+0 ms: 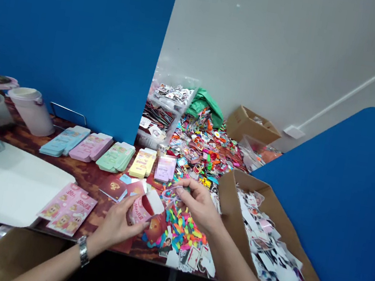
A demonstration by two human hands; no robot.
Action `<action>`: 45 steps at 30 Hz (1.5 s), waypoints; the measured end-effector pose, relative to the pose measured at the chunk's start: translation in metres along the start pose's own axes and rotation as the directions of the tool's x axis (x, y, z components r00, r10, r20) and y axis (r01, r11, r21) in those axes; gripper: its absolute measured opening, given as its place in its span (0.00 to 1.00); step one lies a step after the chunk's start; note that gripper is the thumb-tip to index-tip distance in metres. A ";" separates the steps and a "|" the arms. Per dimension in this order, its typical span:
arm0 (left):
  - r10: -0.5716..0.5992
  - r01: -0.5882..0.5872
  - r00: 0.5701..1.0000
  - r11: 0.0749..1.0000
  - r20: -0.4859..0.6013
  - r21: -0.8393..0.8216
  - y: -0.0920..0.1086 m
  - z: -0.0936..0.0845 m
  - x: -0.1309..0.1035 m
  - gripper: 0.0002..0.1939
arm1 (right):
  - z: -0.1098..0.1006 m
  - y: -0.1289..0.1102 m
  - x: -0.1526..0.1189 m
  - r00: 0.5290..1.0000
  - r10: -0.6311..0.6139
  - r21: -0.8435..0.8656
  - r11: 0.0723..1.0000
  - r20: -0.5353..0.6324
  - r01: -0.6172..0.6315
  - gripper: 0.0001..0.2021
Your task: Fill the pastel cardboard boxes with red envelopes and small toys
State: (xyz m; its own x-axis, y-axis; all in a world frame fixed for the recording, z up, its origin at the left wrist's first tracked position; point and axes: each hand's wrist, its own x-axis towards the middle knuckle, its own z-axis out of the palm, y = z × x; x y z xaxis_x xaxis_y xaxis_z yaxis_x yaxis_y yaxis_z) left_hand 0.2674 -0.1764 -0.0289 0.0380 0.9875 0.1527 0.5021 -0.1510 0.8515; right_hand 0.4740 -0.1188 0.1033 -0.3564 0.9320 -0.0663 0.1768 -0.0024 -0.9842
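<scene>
My left hand (119, 221) grips a small pink printed box (139, 211), tilted, its white top flap standing up and its mouth facing up and right. Just right of that mouth, my right hand (199, 204) pinches a thin pale-purple loop-like item (171, 194) between thumb and fingers; its exact kind I cannot make out. Below the right hand lies a spread of small bright-coloured rubbery pieces (187, 230). Cut-out stickers (192, 258) lie along the table's front edge. Two flat pink boxes (68, 208) rest left of my left hand.
Flat box stacks in blue (65, 140), pink (90, 146), green (116, 156), yellow (142, 162) and purple (165, 169) line the back. A carton of stickers (273, 251) stands right. Blue partitions (72, 35) flank a heap of trinkets (204, 148). A cup (32, 112) stands left.
</scene>
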 end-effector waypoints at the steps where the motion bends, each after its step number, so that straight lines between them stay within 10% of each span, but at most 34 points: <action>1: 0.037 -0.037 0.999 0.999 -0.023 0.035 -0.001 0.003 -0.001 0.32 | 0.004 -0.001 0.001 1.000 0.005 0.033 0.999 0.014 -0.005 0.15; 7: 0.112 -0.106 0.992 0.990 -0.061 0.097 0.000 0.008 0.000 0.32 | 0.026 0.016 0.009 0.992 0.055 0.076 0.995 0.115 -0.064 0.14; 14: 0.066 -0.059 0.995 0.994 -0.070 0.093 -0.002 0.006 0.001 0.32 | 0.024 0.023 0.002 0.984 -0.146 -0.533 0.827 0.104 0.179 0.16; 19: 0.079 -0.073 0.996 0.989 -0.040 0.129 -0.003 0.008 0.000 0.33 | 0.028 0.026 0.001 0.974 -0.191 -0.582 0.781 0.122 0.226 0.10; 27: 0.125 -0.120 0.989 0.991 -0.085 0.058 0.004 0.003 0.001 0.37 | 0.023 0.028 -0.004 0.837 -0.505 -0.582 0.623 0.212 0.523 0.13; 39: 0.362 -0.361 0.930 0.932 -0.054 0.030 0.012 0.000 0.007 0.33 | 0.045 0.063 -0.019 0.980 -0.183 -0.267 0.951 -0.074 0.157 0.16; 45: 0.408 -0.404 0.912 0.910 -0.032 0.092 0.008 0.000 0.005 0.35 | 0.050 0.059 -0.018 0.956 -0.271 -0.336 0.915 -0.110 0.221 0.12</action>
State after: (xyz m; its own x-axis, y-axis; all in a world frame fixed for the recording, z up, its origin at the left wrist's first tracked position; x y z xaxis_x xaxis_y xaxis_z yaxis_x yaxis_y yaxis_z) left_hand 0.2716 -0.1727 -0.0214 0.2123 0.8378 0.5031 0.5213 -0.5325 0.6668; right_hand 0.4453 -0.1542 0.0382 -0.2880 0.9316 0.2218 0.3917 0.3260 -0.8604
